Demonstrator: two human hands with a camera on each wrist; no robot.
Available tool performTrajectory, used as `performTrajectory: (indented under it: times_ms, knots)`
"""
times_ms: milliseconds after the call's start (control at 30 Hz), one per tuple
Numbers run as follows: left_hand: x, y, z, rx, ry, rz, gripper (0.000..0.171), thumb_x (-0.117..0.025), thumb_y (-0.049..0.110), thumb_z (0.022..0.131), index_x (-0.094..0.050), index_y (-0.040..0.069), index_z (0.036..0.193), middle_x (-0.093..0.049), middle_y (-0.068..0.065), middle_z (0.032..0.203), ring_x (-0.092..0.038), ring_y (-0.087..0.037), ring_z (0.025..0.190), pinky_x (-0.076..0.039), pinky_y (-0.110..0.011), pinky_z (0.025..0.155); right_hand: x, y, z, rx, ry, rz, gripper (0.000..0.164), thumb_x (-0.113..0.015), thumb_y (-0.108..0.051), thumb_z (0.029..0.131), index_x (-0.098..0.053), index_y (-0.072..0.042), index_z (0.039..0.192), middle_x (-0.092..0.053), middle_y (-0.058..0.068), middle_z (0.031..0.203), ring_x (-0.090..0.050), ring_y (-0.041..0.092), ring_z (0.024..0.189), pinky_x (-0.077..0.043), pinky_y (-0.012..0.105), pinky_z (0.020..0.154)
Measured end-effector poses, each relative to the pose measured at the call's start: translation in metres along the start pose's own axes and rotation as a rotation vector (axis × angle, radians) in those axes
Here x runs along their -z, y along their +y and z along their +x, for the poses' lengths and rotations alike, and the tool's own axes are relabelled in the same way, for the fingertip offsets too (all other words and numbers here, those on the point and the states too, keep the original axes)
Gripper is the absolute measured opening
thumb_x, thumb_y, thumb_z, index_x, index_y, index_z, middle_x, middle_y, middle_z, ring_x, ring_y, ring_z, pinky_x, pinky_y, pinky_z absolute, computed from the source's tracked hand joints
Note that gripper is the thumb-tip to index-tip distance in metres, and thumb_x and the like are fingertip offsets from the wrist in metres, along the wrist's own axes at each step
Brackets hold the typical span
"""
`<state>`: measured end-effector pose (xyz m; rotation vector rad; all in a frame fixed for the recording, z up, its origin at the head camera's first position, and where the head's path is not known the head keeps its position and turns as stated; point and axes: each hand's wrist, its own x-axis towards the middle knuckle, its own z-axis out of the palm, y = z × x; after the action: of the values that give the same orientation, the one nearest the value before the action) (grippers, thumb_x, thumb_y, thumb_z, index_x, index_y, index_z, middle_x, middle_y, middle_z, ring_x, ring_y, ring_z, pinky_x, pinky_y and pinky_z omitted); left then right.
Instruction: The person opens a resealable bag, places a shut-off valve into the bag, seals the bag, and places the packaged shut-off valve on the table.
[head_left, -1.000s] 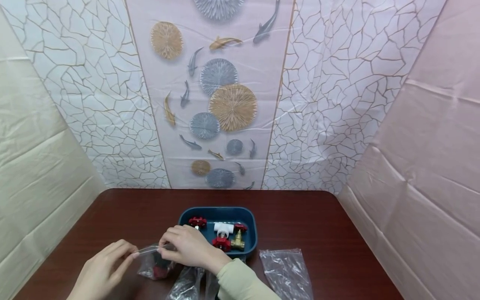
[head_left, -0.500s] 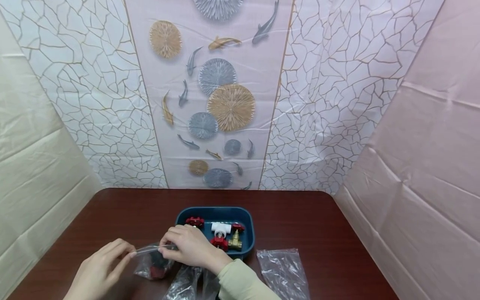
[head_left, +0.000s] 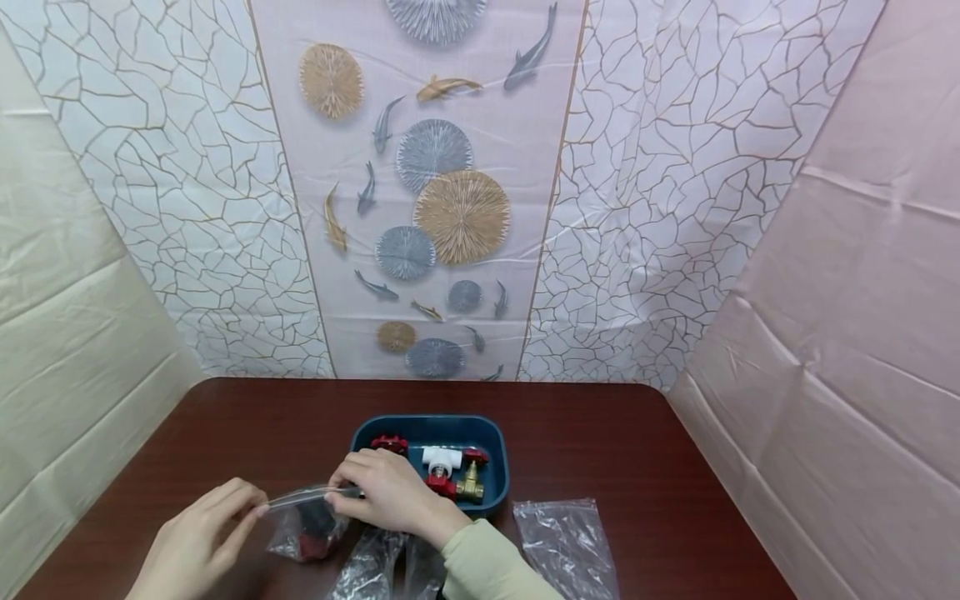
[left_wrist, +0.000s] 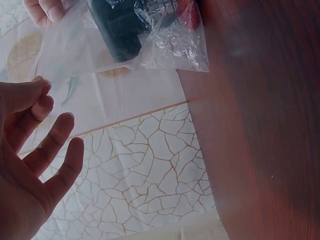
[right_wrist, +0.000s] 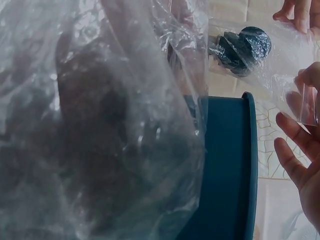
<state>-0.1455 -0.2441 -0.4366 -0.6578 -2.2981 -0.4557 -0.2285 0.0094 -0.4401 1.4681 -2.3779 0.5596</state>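
A clear zip bag hangs by its top edge between the two hands, close over the table. Inside it are a dark piece with a round end and a red part. My left hand pinches one end of the zip strip between thumb and forefinger; its other fingers fan out in the left wrist view. At the strip's other end, the thumb and forefinger of my right hand pinch the edge. The right forearm passes in front of the blue tray.
The tray holds a red handwheel, a white tee fitting and a brass valve. Crumpled clear bags lie in front of it, and a flat clear bag lies to its right. Patterned cloth hangs behind the table.
My right hand has slid slightly to the right along the bag's zip edge. The left hand keeps its pinch on the other end, almost in place.
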Motion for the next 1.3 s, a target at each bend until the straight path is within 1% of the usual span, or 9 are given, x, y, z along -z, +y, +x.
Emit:
performTrajectory:
  times_ms: [200,433,567,900,1100,1300]
  knots:
    - [-0.001,-0.001,-0.001,-0.007,0.009,0.011,0.025,-0.073,0.012,0.072,-0.061,0.029,0.087,-0.05,0.025,0.087,-0.046,0.008,0.074,-0.04,-0.02,0.061,0.0,0.003,-0.003,-0.003,0.023,0.004,0.016,-0.047,-0.035,0.097,-0.06,-0.026,0.1,-0.055,-0.016,0.095,-0.052,-0.001,0.084,-0.036,0.009,0.077]
    - [0.0,0.0,0.0,0.008,0.01,0.009,0.025,-0.072,0.009,0.072,-0.06,0.028,0.085,-0.049,0.024,0.085,-0.044,0.011,0.073,-0.039,-0.019,0.059,-0.002,0.01,-0.006,-0.004,0.059,0.0,0.012,-0.049,-0.033,0.096,-0.059,-0.027,0.098,-0.056,-0.016,0.092,-0.047,-0.005,0.078,-0.037,0.009,0.073]
    - [0.0,0.0,0.0,0.016,0.015,0.017,0.025,-0.072,0.009,0.072,-0.061,0.027,0.085,-0.05,0.024,0.086,-0.045,0.01,0.074,-0.04,-0.021,0.059,-0.002,0.013,-0.008,-0.004,0.072,0.011,0.011,-0.049,-0.032,0.096,-0.059,-0.028,0.097,-0.056,-0.016,0.092,-0.048,-0.004,0.077,-0.036,0.009,0.07]
    - [0.0,-0.002,-0.002,0.051,0.023,0.024,0.03,-0.075,0.008,0.071,-0.06,0.03,0.085,-0.051,0.024,0.086,-0.049,0.006,0.072,-0.039,-0.022,0.057,0.001,0.016,-0.012,-0.021,0.078,0.005,0.01,-0.05,-0.033,0.096,-0.058,-0.027,0.095,-0.055,-0.018,0.09,-0.051,-0.004,0.08,-0.036,0.008,0.072]
    - [0.0,-0.003,-0.004,0.036,0.024,0.026,0.03,-0.075,0.009,0.071,-0.06,0.03,0.085,-0.051,0.024,0.087,-0.049,0.006,0.072,-0.04,-0.022,0.058,0.0,0.015,-0.012,-0.025,0.08,0.02,0.009,-0.052,-0.033,0.095,-0.058,-0.027,0.093,-0.056,-0.016,0.088,-0.052,-0.004,0.08,-0.036,0.007,0.071]
    - [0.001,-0.001,-0.003,0.045,0.024,0.009,0.035,-0.076,0.005,0.07,-0.058,0.031,0.086,-0.051,0.022,0.086,-0.048,0.004,0.071,-0.039,-0.021,0.057,0.003,0.011,-0.009,-0.03,0.058,0.073,0.01,-0.052,-0.03,0.096,-0.06,-0.026,0.098,-0.055,-0.016,0.091,-0.046,-0.009,0.081,-0.036,0.007,0.071]
